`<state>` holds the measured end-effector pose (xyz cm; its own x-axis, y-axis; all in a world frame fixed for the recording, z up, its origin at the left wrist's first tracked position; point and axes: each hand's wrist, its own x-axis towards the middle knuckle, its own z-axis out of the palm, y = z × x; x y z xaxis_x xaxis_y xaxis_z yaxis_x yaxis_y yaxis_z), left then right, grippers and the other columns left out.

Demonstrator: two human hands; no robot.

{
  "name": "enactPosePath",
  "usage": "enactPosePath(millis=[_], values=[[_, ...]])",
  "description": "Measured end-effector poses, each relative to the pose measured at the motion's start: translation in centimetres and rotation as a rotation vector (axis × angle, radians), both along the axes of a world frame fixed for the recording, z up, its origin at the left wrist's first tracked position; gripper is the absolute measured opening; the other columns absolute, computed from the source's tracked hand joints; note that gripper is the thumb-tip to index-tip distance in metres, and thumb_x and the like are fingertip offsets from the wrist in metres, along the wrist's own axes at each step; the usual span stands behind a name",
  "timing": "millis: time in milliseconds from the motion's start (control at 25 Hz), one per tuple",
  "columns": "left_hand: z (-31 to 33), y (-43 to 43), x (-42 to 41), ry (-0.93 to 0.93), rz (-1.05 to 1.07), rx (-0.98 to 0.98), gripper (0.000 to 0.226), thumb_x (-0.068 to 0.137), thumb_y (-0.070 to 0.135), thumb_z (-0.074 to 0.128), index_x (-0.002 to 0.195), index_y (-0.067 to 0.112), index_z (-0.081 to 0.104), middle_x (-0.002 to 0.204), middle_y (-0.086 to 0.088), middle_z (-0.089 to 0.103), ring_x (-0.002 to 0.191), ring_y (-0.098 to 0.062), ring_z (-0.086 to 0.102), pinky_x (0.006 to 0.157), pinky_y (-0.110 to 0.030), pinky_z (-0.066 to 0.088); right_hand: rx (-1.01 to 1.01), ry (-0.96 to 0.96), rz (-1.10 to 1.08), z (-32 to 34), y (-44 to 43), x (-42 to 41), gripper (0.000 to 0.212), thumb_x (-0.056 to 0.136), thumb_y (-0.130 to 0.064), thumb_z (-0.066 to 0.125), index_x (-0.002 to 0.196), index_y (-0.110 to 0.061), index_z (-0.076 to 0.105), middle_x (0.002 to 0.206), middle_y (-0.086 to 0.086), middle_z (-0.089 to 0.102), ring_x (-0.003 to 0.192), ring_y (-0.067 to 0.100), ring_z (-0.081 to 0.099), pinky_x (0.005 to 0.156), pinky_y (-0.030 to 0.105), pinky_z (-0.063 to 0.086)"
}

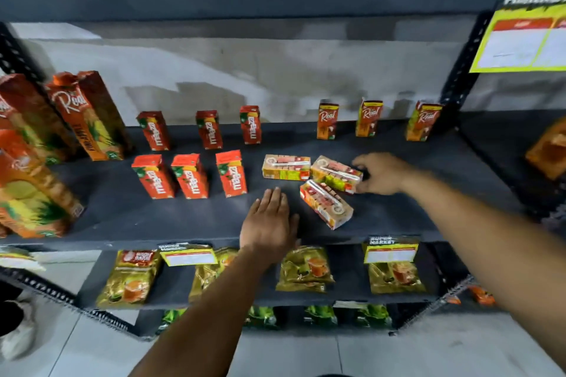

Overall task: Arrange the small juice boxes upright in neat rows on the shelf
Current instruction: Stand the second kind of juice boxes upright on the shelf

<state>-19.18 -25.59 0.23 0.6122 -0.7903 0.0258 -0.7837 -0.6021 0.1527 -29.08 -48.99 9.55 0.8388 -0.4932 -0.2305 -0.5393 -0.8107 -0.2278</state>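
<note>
My left hand [269, 220] lay flat and spread on the front of the dark shelf [137, 217], palm down, fingers together, gripping nothing. Just to its right lay the nearest fallen juice box [326, 203], flat on its side with its straw face up; its long axis ran diagonally, from back-left to front-right. Behind it lay two more on their sides: the middle fallen box [336, 174], also angled, and the left fallen box [286, 167], whose long axis ran almost straight left to right. The three sat close together, the middle one touching or nearly touching its neighbours.

My right hand [381, 174] reached in from the right with its fingers partly curled against the right end of the middle fallen box; I could not tell whether it had closed on it.

To the left of the fallen boxes stood a front row of three red Maaza boxes [188, 176], upright, and behind them a back row of three more Maaza boxes [209, 129]. Farther back on the right stood three small Real boxes [369, 118], upright and spaced apart along the wall. At the far left, tall Real cartons [88, 115] crowded the shelf's end. Below the shelf, gold pouches [131, 277] sat behind yellow price tags [390, 249].
</note>
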Motion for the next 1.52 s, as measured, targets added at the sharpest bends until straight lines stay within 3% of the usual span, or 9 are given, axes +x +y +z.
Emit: enactPosePath(millis=[160, 320, 400, 560, 640, 1000, 1360, 1440, 1520], values=[[0.2, -0.1, -0.4, 0.0, 0.008, 0.043, 0.063, 0.1, 0.044, 0.02, 0.151, 0.006, 0.014, 0.162, -0.01, 0.009, 0.149, -0.023, 0.004, 0.119, -0.036, 0.005, 0.047, -0.128, -0.068, -2.7, 0.6, 1.0, 0.044, 0.07, -0.035, 0.08, 0.106, -0.014, 0.066, 0.113, 0.009, 0.069, 0.097, 0.027, 0.063, 0.076, 0.032, 0.049], [0.2, -0.2, -0.2, -0.002, 0.01, 0.058, 0.064, 0.1, 0.045, 0.019, 0.151, 0.007, 0.012, 0.162, -0.008, 0.009, 0.149, -0.022, 0.004, 0.12, -0.036, 0.005, 0.03, -0.213, -0.066, -0.3, -0.8, 0.5, 0.041, 0.071, -0.021, 0.079, 0.109, -0.016, 0.066, 0.106, 0.006, 0.069, 0.093, 0.025, 0.064, 0.082, 0.038, 0.054], [0.1, -0.1, -0.2, -0.004, 0.006, 0.055, 0.064, 0.1, 0.045, 0.019, 0.151, 0.007, 0.013, 0.162, -0.008, 0.009, 0.149, -0.022, 0.004, 0.12, -0.036, 0.005, -0.116, -0.192, 0.107, 1.9, -2.1, 0.2, 0.035, 0.075, -0.016, 0.073, 0.109, -0.021, 0.064, 0.11, 0.004, 0.065, 0.097, 0.024, 0.06, 0.083, 0.041, 0.052], [0.0, -0.3, -0.1, -0.004, 0.004, 0.024, 0.065, 0.099, 0.046, 0.019, 0.151, 0.008, 0.013, 0.162, -0.008, 0.009, 0.149, -0.022, 0.004, 0.12, -0.036, 0.005, -0.635, 0.04, 0.622, 5.0, -3.7, 0.2, 0.049, 0.081, -0.007, 0.061, 0.126, -0.024, 0.057, 0.129, 0.002, 0.057, 0.12, 0.026, 0.05, 0.094, 0.039, 0.047], [-0.1, -0.2, -0.1, -0.001, 0.003, 0.02, 0.065, 0.099, 0.047, 0.019, 0.151, 0.008, 0.013, 0.162, -0.008, 0.009, 0.149, -0.022, 0.004, 0.12, -0.036, 0.005, -0.738, 0.13, 0.738, 5.6, -3.9, 0.1, 0.054, 0.083, -0.009, 0.057, 0.134, -0.025, 0.05, 0.138, 0.001, 0.051, 0.126, 0.026, 0.044, 0.096, 0.039, 0.044], [-0.2, -0.3, -0.2, -0.022, 0.017, 0.029, 0.065, 0.099, 0.047, 0.018, 0.152, 0.009, 0.013, 0.162, -0.007, 0.008, 0.149, -0.022, 0.003, 0.12, -0.036, 0.005, -0.675, 0.133, 0.776, 6.3, -4.1, 0.0, 0.063, 0.088, -0.007, 0.055, 0.145, -0.027, 0.038, 0.15, -0.003, 0.043, 0.133, 0.022, 0.04, 0.105, 0.036, 0.039], [-0.1, -0.3, -0.2, -0.019, 0.017, 0.029, 0.065, 0.099, 0.047, 0.017, 0.151, 0.009, 0.013, 0.162, -0.008, 0.008, 0.149, -0.022, 0.003, 0.12, -0.036, 0.005, -0.655, 0.164, 0.761, 6.7, -4.0, 0.5, 0.058, 0.086, -0.01, 0.06, 0.139, -0.028, 0.047, 0.144, -0.006, 0.05, 0.131, 0.019, 0.044, 0.104, 0.036, 0.042], [-0.1, -0.3, -0.3, -0.021, 0.015, 0.026, 0.065, 0.099, 0.047, 0.017, 0.151, 0.009, 0.014, 0.162, -0.008, 0.009, 0.149, -0.022, 0.003, 0.12, -0.036, 0.005, -0.645, 0.187, 0.717, 6.9, -3.8, 0.5, 0.057, 0.085, -0.02, 0.063, 0.139, -0.026, 0.047, 0.141, -0.003, 0.053, 0.128, 0.021, 0.048, 0.1, 0.036, 0.044], [-0.2, -0.3, -0.2, -0.023, 0.014, 0.024, 0.065, 0.099, 0.047, 0.017, 0.151, 0.009, 0.014, 0.162, -0.008, 0.009, 0.149, -0.022, 0.004, 0.12, -0.036, 0.006, -0.66, 0.222, 0.592, 6.9, -3.8, 0.8, 0.054, 0.083, -0.04, 0.063, 0.133, -0.023, 0.052, 0.124, 0.003, 0.064, 0.112, 0.024, 0.058, 0.086, 0.037, 0.051]])
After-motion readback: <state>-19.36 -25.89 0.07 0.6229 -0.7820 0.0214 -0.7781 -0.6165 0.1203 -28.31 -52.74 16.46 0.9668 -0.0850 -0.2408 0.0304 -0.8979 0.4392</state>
